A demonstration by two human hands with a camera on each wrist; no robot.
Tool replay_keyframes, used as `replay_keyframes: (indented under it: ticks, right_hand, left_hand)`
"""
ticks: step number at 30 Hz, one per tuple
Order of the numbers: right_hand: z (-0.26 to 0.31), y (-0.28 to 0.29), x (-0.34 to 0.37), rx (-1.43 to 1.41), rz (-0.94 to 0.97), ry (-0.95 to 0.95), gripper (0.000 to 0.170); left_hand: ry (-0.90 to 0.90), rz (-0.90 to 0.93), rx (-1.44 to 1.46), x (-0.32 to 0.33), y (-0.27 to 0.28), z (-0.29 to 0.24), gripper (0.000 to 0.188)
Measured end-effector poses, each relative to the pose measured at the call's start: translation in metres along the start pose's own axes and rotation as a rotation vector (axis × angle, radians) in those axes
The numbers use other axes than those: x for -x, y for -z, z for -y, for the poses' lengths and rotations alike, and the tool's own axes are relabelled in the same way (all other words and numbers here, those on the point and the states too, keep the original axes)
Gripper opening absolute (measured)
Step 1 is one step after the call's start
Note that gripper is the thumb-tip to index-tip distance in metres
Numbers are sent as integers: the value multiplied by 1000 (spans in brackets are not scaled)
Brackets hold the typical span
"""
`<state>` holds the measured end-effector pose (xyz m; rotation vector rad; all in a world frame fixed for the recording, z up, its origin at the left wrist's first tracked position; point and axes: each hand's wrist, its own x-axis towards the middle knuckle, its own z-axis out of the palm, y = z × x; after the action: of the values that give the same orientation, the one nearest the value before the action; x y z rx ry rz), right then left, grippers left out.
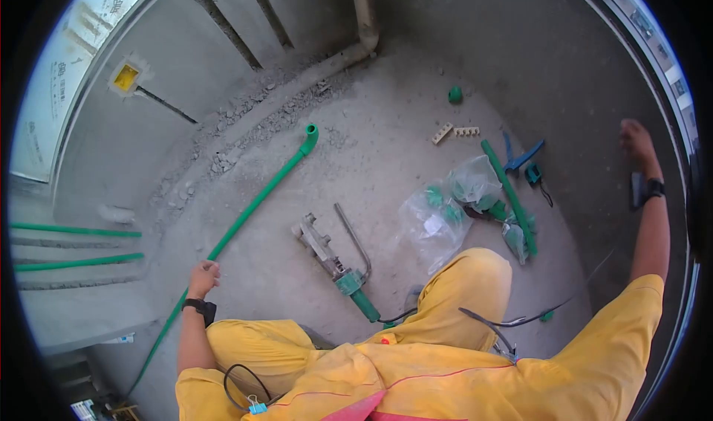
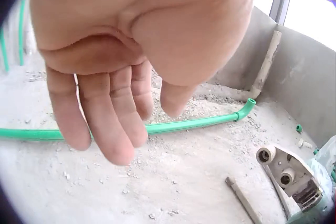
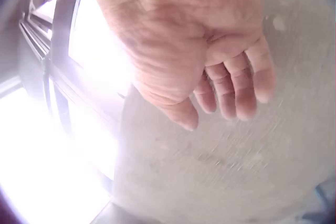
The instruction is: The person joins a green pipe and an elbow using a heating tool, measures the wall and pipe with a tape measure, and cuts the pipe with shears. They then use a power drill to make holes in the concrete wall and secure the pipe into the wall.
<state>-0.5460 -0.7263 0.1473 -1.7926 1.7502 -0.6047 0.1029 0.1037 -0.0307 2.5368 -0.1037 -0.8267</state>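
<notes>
My left hand (image 1: 203,278) hangs over a long green plastic pipe (image 1: 249,211), its fingers loose and nothing between them. In the left wrist view the pipe runs behind the fingertips along the floor. At its far end the pipe carries a green elbow fitting (image 1: 310,133). My right hand (image 1: 637,143) is raised at the far right by the wall, its fingers (image 3: 244,95) relaxed and holding nothing. On the floor before my legs lies a pipe welding tool (image 1: 327,261) with a green handle and a bent metal stand (image 1: 355,239).
Clear plastic bags (image 1: 438,217) of green fittings lie right of the tool, beside a short green pipe (image 1: 511,198), blue pipe cutters (image 1: 526,157) and a tape measure (image 1: 533,173). Rubble (image 1: 223,161) lines the left wall. Dark cables (image 1: 531,319) cross near my right side.
</notes>
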Motion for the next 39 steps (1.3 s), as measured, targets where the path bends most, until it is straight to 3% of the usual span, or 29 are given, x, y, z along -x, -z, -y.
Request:
replay_keyframes:
  ticks: [2,3,4,5,6,7,8,9,11,12,14,16,17,18,20,21,23,24,25,26,28,30,32,34,36,37,38,39]
  right_hand:
    - [-36,-20,7,385,157,-38,33]
    - [-126,-34,-42,659,423,183,39]
    - [-85,-71,38,824,387,89,43]
    - [-83,-95,72,764,562,-29,52]
    - [-131,-118,67,748,733,56,59]
    - [-140,-141,80,886,753,8,65]
    - [-137,-160,87,809,801,18,64]
    - [-137,-181,82,741,819,-60,64]
    - [-157,-219,54,695,690,135,59]
    - [-154,-229,49,688,695,141,59]
    - [-144,-247,37,667,448,147,54]
    - [-180,-266,17,534,350,246,46]
    - [-192,-275,6,501,476,226,51]
    - [-214,-293,2,512,373,242,52]
    - [-194,-297,2,602,481,197,62]
    - [-201,-308,-4,697,422,262,66]
    - [-219,-325,-4,1013,279,185,64]
    - [-241,-334,-18,1347,533,297,59]
    - [-224,-327,-11,1439,782,267,54]
    - [-277,-346,-38,1380,647,108,50]
    - [-235,-322,15,1257,507,145,53]
    - [-238,-303,22,904,473,7,49]
    - [-239,-276,43,3,432,-424,45]
    - [-220,-244,75,-599,360,-658,41]
    - [-183,-211,86,-823,373,-597,38]
    - [-155,-199,89,-686,204,-354,36]
    - [-103,-176,101,-779,384,-349,36]
    - [-54,-156,111,-905,727,-284,36]
  left_hand:
    - [-43,-13,-8,-11,12,20,27]
    - [-92,-13,-27,-15,6,21,26]
    - [-107,-83,-290,-1,8,8,23]
    - [-179,-63,-251,-6,9,22,22]
    - [-164,-11,-283,-6,10,23,21]
    - [-170,-29,-192,-15,12,41,18]
    - [-181,-63,-259,-4,14,33,16]
    - [-216,-60,-247,2,22,31,15]
    - [-241,-78,-240,17,43,44,15]
    - [-228,-129,-229,18,58,54,14]
    - [-208,-197,-210,15,83,51,14]
    - [-166,-212,-247,40,120,50,14]
    - [-128,-238,-293,56,135,37,16]
    - [-146,-288,-370,67,155,40,19]
    - [-201,-400,-673,89,190,52,24]
    - [-89,-382,-523,113,188,18,23]
    - [-91,-432,-457,127,198,8,23]
    - [-21,-423,-452,133,197,-15,23]
    - [-46,-438,-476,129,197,-19,24]
    - [-97,-447,-495,125,191,-28,25]
    - [-218,-451,-505,105,175,-39,26]
    - [-294,-393,-484,83,155,-44,27]
    - [-389,-283,-507,59,140,-54,29]
    - [-543,-223,-529,23,130,-45,32]
    - [-495,-65,-381,13,128,-72,33]
    - [-679,-46,-352,1,129,-77,35]
    - [-748,-7,-284,-21,124,-78,37]
    - [-912,-19,-232,-32,120,-88,36]
